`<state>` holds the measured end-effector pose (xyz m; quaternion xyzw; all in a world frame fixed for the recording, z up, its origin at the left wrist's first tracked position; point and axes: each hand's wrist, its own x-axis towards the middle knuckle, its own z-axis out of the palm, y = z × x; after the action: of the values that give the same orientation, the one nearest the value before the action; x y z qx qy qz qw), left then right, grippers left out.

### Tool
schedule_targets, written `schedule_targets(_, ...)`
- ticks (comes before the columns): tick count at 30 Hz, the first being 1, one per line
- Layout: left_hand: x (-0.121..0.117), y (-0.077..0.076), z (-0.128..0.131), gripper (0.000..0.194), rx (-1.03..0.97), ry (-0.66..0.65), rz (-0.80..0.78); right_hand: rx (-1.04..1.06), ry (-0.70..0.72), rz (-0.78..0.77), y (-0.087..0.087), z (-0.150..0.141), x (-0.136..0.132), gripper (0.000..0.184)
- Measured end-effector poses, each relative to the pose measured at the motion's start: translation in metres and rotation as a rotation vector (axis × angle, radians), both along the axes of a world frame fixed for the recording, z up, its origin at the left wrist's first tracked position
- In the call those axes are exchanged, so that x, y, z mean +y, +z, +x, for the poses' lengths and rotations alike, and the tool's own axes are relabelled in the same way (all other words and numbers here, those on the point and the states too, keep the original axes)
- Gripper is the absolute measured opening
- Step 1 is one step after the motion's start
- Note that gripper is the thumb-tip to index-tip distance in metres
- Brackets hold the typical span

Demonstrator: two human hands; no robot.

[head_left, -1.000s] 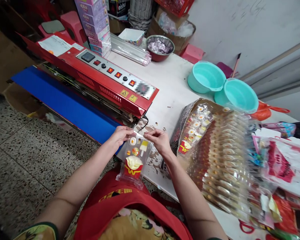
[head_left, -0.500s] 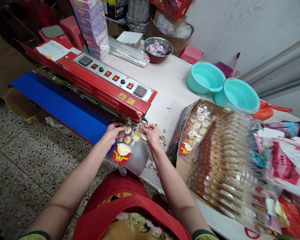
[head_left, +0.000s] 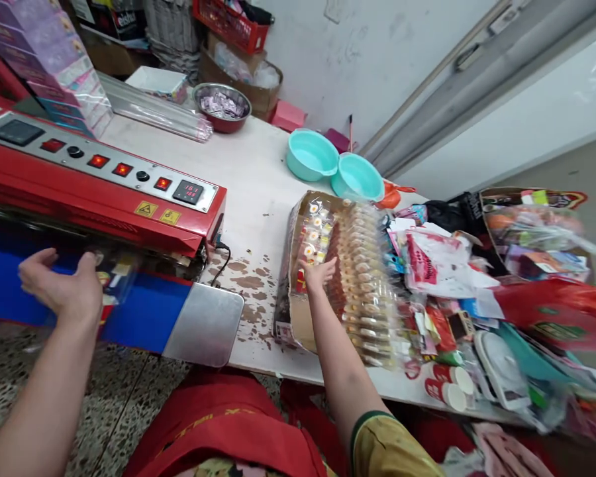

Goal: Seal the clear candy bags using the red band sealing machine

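Note:
My left hand (head_left: 64, 285) is over the blue conveyor belt (head_left: 146, 311) of a red sealing machine (head_left: 124, 215), thumb and fingers apart. Just beyond its thumb, a blurred clear packet (head_left: 122, 275) lies on the belt, its upper edge at the machine's front; the hand partly covers it. My right hand (head_left: 319, 273) reaches into a cardboard box (head_left: 300, 321), fingers spread against the front of the row of packets. The nearest packet (head_left: 314, 232) shows fried-egg shapes and red pieces through clear plastic. Behind it, many filled packets (head_left: 367, 285) stand in a row.
A metal plate (head_left: 206, 324) extends from the belt's right end. Two turquoise basins (head_left: 312, 156) stand behind the box. A metal bowl (head_left: 222, 106) of small sachets is at the back. Mixed bags and paper cups (head_left: 447, 394) crowd the right side. A black cable (head_left: 223, 255) runs from the machine.
Both hands have parted from the packet over the plate. The left has moved left along the belt, where the packet now lies. The right has reached into the box. The view has turned right.

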<state>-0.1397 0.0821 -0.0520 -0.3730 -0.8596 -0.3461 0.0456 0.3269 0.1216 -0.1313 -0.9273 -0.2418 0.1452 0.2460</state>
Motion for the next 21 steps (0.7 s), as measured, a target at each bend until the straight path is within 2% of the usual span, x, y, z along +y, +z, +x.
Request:
schedule_targets(1,-0.006,0.001,0.007,0.049,0.076,-0.043,0.043,0.047,0.012,-0.099,-0.01,0.004,0.0,0.116)
schedule_targets(3,-0.02,0.003,0.032,0.049,0.09,-0.125,0.143,0.088,0.033,-0.21,-0.024,0.005,0.0,0.12)
schedule_targets(5,-0.032,0.005,0.065,0.046,0.059,-0.262,0.184,0.055,0.037,-0.219,-0.02,0.003,-0.004,0.118)
schedule_targets(7,-0.041,0.008,0.102,0.041,-0.038,-0.382,0.19,-0.008,0.09,-0.151,0.001,0.001,-0.01,0.118)
schedule_targets(9,-0.047,0.014,0.14,0.039,-0.26,-0.498,0.131,-0.072,0.217,-0.047,0.035,-0.004,-0.021,0.12)
schedule_targets(11,-0.048,0.021,0.176,0.042,-0.6,-0.643,0.012,-0.126,0.378,0.046,0.072,-0.018,-0.039,0.123)
schedule_targets(14,-0.042,0.031,0.22,0.069,-1.155,-0.816,-0.153,-0.164,0.638,0.172,0.11,-0.053,-0.073,0.123)
schedule_targets(16,-0.034,0.036,0.237,0.086,-1.482,-0.842,-0.175,-0.124,0.769,0.245,0.119,-0.076,-0.092,0.119)
schedule_targets(18,-0.029,0.039,0.239,0.085,-1.691,-0.826,-0.156,0.005,0.856,0.313,0.12,-0.091,-0.102,0.116)
schedule_targets(21,-0.03,0.041,0.221,0.074,-1.747,-0.796,-0.193,0.343,0.821,0.408,0.124,-0.091,-0.091,0.123)
